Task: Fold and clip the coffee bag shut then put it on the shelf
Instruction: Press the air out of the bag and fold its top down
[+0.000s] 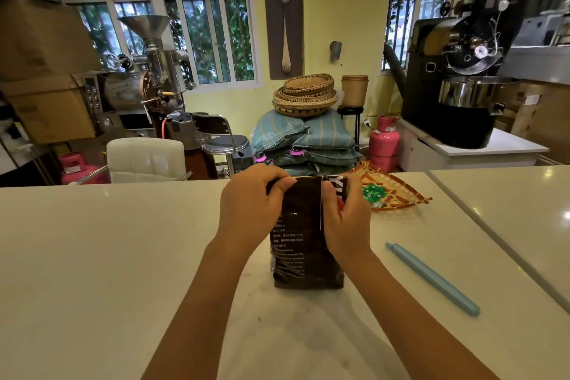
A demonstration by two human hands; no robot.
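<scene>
stands upright on the white counter (123, 256), the black coffee bag (303, 244), long axis vertical, base down near the counter's middle, printed back panel with small white text facing the camera, top edge turned over into a flat fold running left to right. gripped at that top by both hands. left hand (246, 207) curled around the bag's upper left corner, thumb pressed along the fold, fingers wrapped behind and out of sight. right hand (347, 219) closed on the upper right corner, thumb on the near face beside the centre seam, fingers bent round the side. both forearms reaching in from the bottom edge, angled toward each other, wrists slightly raised. lies flat on the counter to the right of the bag, well apart from it, a long pale blue clip (431, 278), pointing diagonally from far left to near right. beyond the bag, just behind the right hand, a shallow woven tray (401, 194) holding something green.
</scene>
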